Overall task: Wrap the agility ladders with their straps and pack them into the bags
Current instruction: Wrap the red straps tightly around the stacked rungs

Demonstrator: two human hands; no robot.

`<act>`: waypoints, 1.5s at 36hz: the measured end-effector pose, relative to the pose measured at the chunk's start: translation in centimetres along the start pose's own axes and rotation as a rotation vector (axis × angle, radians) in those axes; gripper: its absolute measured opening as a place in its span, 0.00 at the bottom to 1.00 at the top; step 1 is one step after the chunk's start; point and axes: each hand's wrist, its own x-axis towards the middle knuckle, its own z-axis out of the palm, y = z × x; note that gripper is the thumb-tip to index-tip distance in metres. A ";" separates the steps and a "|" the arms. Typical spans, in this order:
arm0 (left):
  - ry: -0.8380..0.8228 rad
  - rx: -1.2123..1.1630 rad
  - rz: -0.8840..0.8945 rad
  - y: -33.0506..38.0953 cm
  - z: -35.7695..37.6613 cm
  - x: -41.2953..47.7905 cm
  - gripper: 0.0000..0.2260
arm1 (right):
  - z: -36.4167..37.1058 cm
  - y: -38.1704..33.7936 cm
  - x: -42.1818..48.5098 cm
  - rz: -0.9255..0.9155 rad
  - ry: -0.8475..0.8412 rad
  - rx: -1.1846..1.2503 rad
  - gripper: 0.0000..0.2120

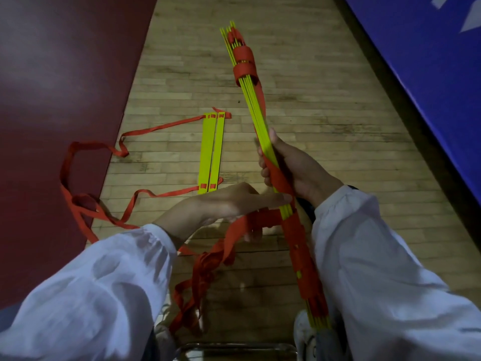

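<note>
Right grip point(289, 165): fingers and thumb curled round the ladder bundle point(253, 108) at about mid-length, thumb uppermost, clasping the yellow rungs together with a turn of red strap.

Left grip point(234, 201): fingers straight and pressed together, tips touching the bundle just below the right grip. A red strap point(242, 225) runs off the bundle toward 9 o'clock beneath this palm; the contact there is blurred and cannot be told.

Ladder bundle: yellow rungs stacked on edge, held tilted, far end toward 12 o'clock, near end toward 5 o'clock beside a white shoe point(303, 327). Red strap coils point(244, 66) bind the far end; more red strap covers the stretch below the grips.

Loose strap heap point(205, 269): hangs from the bundle and lies tangled at 7 o'clock of the grips, on the wooden floor point(312, 113).

Second ladder point(210, 152): two yellow rungs flat on the floor, side by side, at 11 o'clock of the left grip, apart from the bundle. Its red side straps trail toward 9 o'clock onto the dark red mat point(52, 74).

Blue panel point(429, 61): at 2 o'clock, along the floor's edge.

White sleeves point(377, 256): cover both forearms.
</note>
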 end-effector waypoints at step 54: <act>0.343 -0.455 0.478 -3.1 -0.8 -0.2 0.21 | -1.8 3.8 -5.6 0.339 -0.353 0.014 0.09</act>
